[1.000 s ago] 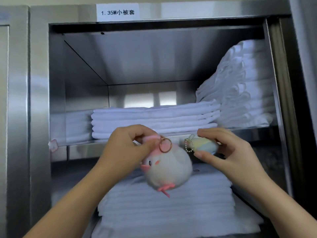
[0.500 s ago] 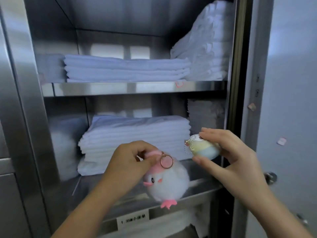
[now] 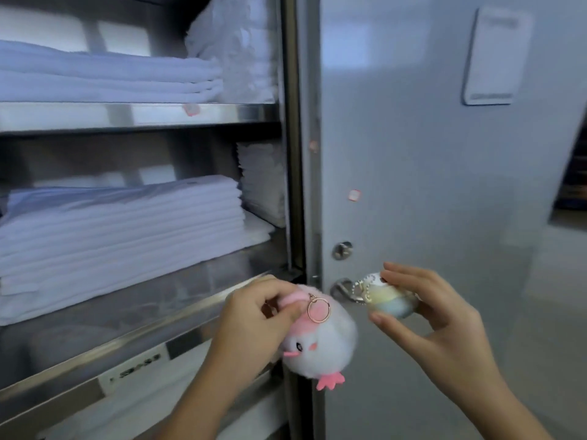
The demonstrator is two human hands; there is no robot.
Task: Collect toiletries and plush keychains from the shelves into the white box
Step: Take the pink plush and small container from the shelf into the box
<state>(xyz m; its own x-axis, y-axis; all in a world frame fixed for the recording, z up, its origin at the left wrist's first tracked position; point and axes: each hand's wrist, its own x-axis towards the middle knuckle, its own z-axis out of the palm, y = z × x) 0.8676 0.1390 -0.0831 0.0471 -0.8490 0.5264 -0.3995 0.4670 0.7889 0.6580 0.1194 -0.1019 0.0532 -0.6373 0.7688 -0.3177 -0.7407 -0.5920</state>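
Both plushies now hang in front of the grey door [image 3: 413, 154] at 12 o'clock rather than the linen shelf, because the view swings right. Left hand [image 3: 254, 315] pinches the chick keychain [image 3: 320, 341] by its pink top. Right hand [image 3: 438, 315] has its fingers [image 3: 403, 274] curled round the pastel keychain [image 3: 389, 300]. The white box isn't in view, so I'd keep both grips snug while turning to find it. Steel shelves [image 3: 143, 114] with folded linens [image 3: 120, 230] sit at 9 o'clock.

Left hand [image 3: 251, 319] and right hand [image 3: 440, 312] hover side by side, fingers curled in pinch grips.
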